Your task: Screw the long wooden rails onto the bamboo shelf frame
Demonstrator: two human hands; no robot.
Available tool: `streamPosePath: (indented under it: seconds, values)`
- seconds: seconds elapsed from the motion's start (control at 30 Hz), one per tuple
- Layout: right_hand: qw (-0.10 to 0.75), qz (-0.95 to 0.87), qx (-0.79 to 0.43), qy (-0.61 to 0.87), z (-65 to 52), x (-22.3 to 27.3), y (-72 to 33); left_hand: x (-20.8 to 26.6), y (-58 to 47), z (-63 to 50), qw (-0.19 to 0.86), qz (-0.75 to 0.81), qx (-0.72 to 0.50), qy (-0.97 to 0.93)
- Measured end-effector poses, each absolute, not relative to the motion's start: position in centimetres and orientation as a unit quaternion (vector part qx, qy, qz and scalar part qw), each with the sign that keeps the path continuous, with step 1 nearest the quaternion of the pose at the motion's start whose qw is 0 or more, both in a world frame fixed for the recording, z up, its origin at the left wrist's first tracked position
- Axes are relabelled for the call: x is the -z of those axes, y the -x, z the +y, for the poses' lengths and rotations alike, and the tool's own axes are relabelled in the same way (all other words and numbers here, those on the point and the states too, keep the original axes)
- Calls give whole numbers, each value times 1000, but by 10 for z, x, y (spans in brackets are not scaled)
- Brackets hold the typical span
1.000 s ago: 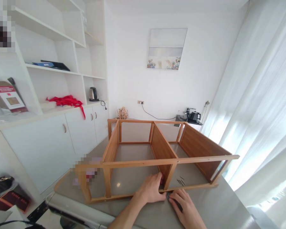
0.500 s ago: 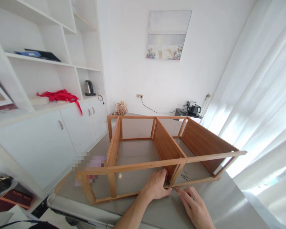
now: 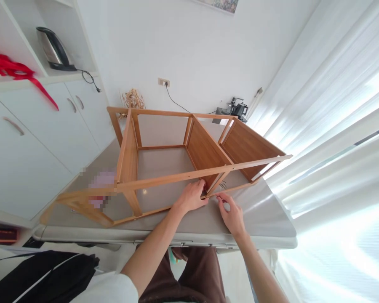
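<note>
Head view, my log: one wooden frame (image 3: 205, 145), lying on grey table (image 3: 255, 214); left hand (image 3: 191, 198), clasping its lower rail; right hand (image 3: 232, 212), fingertips near that rail, any pinch I cannot tell; loose screws (image 3: 223, 185), just beyond.

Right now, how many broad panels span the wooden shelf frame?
3: the left panel, the middle panel just beside the left hand, and the right panel; none seems hidden.

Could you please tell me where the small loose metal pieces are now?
In the head view, the small metal pieces lie on the grey tabletop, right of centre, in the right-hand section of the wooden frame, just beyond the right hand.
</note>
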State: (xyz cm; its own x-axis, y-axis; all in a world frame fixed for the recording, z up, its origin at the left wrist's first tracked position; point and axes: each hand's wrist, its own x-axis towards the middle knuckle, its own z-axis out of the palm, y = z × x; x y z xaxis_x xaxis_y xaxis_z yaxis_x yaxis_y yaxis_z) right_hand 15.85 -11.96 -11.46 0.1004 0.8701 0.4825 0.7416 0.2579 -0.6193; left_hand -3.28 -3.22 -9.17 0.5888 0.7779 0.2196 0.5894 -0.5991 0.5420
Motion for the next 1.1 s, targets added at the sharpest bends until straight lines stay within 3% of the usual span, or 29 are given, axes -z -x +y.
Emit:
streamPosePath:
  seconds: [0.27, 0.5, 0.73, 1.1]
  values:
    - [502, -532, -247, 635, -118, 119, -153, 95, 34, -31, 224, 379, -249, -863]
    - [512, -556, -180, 629, -119, 118, -156, 93, 34, -31, 227, 379, -249, -862]
    - [486, -539, -259, 638, -122, 117, -149, 92, 35, -31, 251, 400, -238, -849]
    - [415, -593, -190, 663, -125, 106, -142, 88, 36, -32, 314, 400, -258, -821]
